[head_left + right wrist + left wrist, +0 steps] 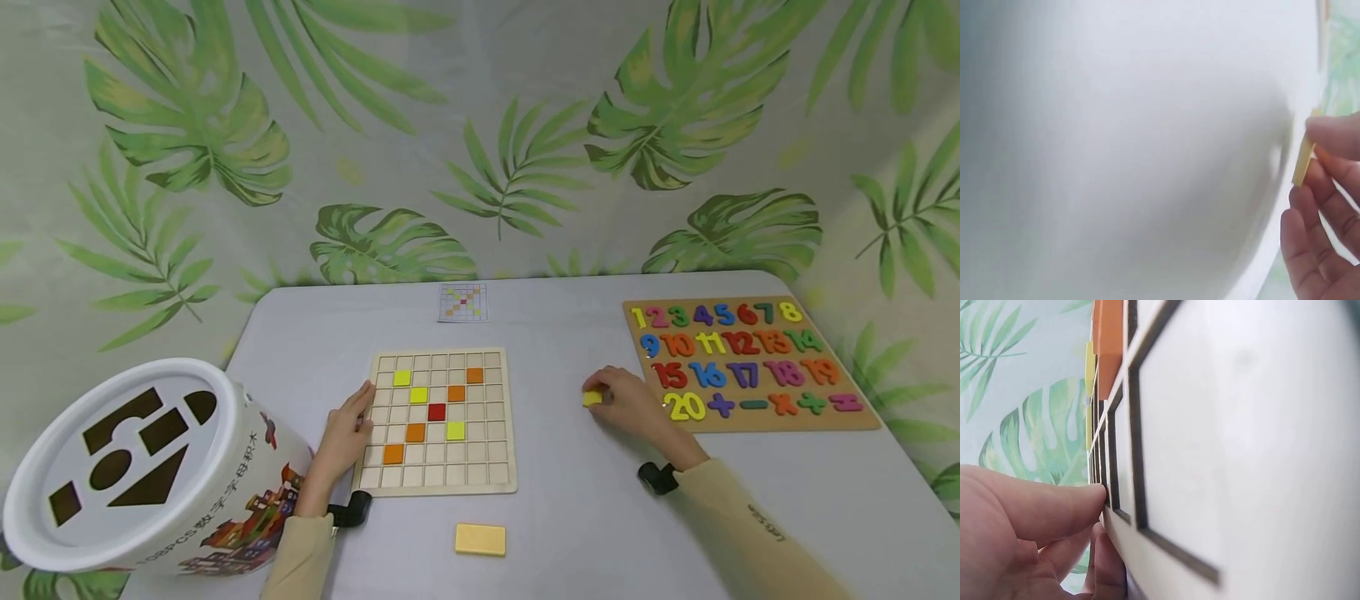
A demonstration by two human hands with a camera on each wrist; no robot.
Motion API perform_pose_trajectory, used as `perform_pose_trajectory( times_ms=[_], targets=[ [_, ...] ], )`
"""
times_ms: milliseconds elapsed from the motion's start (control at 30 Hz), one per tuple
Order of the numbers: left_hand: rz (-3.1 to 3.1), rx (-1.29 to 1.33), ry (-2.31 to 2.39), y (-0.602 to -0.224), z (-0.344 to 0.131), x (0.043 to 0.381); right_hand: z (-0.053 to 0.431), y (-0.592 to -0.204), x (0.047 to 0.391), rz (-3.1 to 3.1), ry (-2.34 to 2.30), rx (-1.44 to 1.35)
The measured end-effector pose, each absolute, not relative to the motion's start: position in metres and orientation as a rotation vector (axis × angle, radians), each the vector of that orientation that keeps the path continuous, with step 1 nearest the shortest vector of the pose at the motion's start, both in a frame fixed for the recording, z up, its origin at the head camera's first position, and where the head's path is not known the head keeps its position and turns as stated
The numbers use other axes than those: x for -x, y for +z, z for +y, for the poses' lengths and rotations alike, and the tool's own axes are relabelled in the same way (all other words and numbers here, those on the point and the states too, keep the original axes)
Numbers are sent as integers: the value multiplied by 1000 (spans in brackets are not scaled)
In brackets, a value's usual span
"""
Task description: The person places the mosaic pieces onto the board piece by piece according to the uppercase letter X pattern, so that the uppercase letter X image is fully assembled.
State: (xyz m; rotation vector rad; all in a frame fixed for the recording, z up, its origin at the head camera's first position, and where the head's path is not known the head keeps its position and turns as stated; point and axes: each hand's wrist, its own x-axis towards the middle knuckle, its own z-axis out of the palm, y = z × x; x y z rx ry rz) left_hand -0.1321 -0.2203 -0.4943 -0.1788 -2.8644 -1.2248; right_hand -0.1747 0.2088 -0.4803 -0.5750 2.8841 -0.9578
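A square wooden grid board (437, 479) lies left of the table's middle, with red, orange and yellow-green square tiles in several of its cells. At its left edge is my left hand (347, 433). The left wrist view shows the thumb (1066, 509) against the board's rim, with other fingers curled beside the edge, gripping it. Right of the board, my right hand (626, 404) pinches a small yellow block (592, 398) above or on the tabletop. Between thumb and fingers in the right wrist view, the block (1304, 156) appears edge-on, with a bit of orange behind it.
A small pattern card (462, 302) lies behind the board. In front sits a yellow rectangular block (480, 540). On the left stands a large white bucket (255, 442) with shaped holes in its lid. A number board (757, 423) covers the right side of the white table (570, 517).
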Motion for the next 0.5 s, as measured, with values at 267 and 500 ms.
perform_pose_trajectory(
  times_ms=[267, 500],
  targets=[
    [-2842, 207, -1222, -494, -221, 132, 131, -471, 154, 2689, -1086, 862],
    [-2827, 218, -1205, -495, -221, 131, 82, -471, 140, 2570, -966, 1084]
  ],
)
